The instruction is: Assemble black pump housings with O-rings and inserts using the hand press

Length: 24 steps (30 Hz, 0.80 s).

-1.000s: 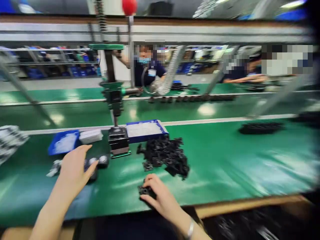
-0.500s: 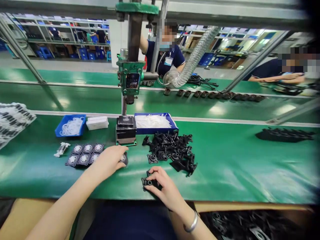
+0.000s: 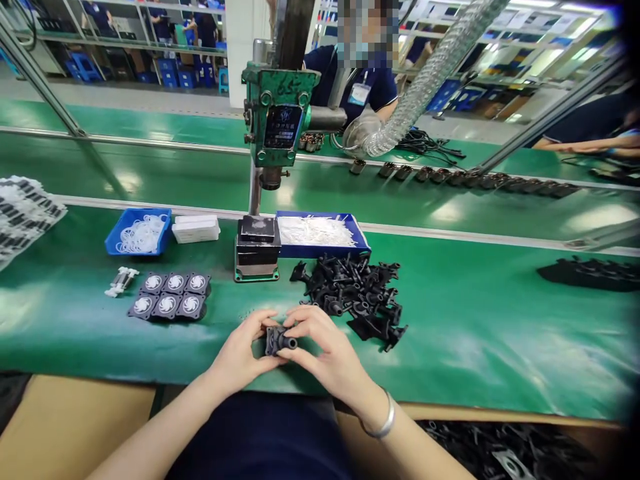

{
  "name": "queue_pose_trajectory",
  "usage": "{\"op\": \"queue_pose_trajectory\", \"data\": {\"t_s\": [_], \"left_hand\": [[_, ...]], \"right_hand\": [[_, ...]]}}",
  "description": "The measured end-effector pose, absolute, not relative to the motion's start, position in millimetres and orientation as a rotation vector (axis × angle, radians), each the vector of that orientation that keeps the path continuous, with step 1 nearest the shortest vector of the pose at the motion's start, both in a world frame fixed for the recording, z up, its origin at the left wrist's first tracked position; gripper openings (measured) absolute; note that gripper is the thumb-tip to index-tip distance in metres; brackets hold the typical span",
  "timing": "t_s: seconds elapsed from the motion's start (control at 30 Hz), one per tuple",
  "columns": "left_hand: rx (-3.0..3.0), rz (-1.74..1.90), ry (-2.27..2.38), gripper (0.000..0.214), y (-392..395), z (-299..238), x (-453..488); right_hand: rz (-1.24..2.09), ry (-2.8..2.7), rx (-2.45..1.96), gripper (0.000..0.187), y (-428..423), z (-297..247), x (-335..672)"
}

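Both my hands meet at the near edge of the green bench over one small black plastic part. My left hand pinches its left side and my right hand grips its right side, with a silver bangle on that wrist. A pile of similar black plastic parts lies just beyond my right hand. Several black square pieces with white round centres sit in two rows to the left of my left hand.
A green hand press with a black block under it stands behind my hands. Beside it are a blue tray of white strips, a blue bin of white rings, a white box. Other people work across the far belt.
My left hand left the row of round-centred pieces and came right to meet my right hand, which lifted its black part off the bench. The view tilted down.
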State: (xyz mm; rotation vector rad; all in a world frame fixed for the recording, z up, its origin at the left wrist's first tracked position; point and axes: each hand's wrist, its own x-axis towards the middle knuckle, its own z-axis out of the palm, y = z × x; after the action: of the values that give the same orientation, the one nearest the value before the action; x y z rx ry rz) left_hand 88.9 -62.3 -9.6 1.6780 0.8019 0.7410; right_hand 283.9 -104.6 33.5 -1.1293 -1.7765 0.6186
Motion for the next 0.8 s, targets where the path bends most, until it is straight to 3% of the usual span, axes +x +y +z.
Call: {"op": "queue_pose_trajectory", "data": {"t_s": [0.23, 0.5, 0.8], "left_hand": [[1.765, 0.743, 0.841, 0.059, -61.7, -16.1, 88.2], [1.806, 0.746, 0.859, 0.057, -62.1, -14.2, 86.1], [1.811, 0.702, 0.881, 0.053, -63.7, -1.1, 86.1]], "right_hand": [[0.594, -1.882, -1.098, 0.014, -95.4, 26.5, 277.0], [0.814, -1.824, -1.166, 0.013, -99.5, 21.2, 278.1], [0.767, -1.803, -1.155, 0.015, -102.1, 17.4, 273.7]]}}
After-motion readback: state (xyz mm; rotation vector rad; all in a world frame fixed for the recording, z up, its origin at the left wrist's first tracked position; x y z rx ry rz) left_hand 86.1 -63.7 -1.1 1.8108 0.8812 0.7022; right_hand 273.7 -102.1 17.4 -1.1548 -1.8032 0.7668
